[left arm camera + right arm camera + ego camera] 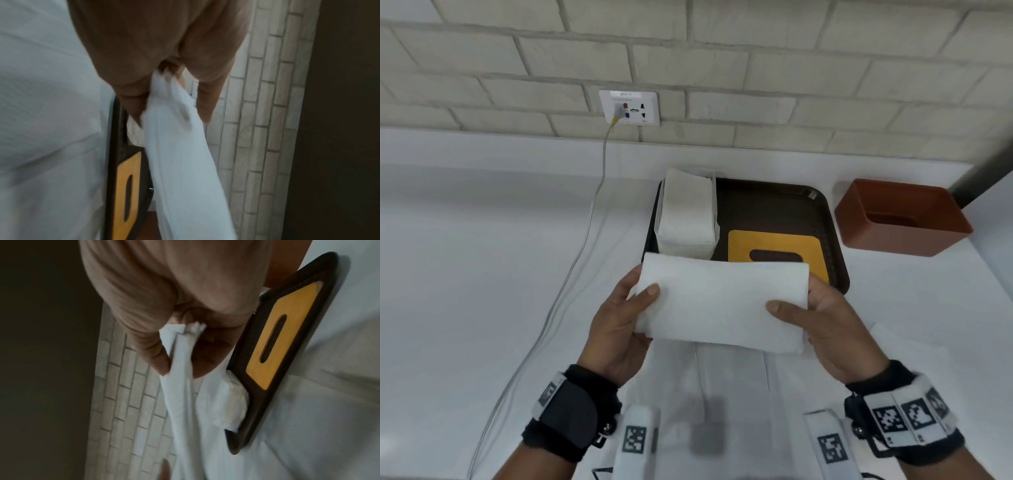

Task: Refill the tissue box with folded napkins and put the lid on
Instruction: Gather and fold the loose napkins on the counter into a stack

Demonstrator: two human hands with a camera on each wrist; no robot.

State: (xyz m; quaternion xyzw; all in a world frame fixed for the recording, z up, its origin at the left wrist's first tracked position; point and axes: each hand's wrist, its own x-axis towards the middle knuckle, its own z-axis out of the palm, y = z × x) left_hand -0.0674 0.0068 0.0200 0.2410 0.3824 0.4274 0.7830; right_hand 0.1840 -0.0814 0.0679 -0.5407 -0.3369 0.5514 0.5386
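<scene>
Both my hands hold one white folded napkin (719, 303) above the white counter, in front of the tray. My left hand (619, 322) pinches its left end with the thumb on top, and my right hand (825, 322) pinches its right end the same way. The wrist views show the napkin (180, 162) (180, 369) edge-on between thumb and fingers. A stack of white napkins (686, 212) sits on the left of the dark brown tray (770, 202). The yellow lid (774, 250) with a slot lies on the tray. The brown tissue box (900, 216) stands open to the tray's right.
More white napkins (729, 383) lie spread flat on the counter under my hands. A grey cable (585, 240) runs from a wall socket (629, 108) down the counter on the left. A brick wall stands behind.
</scene>
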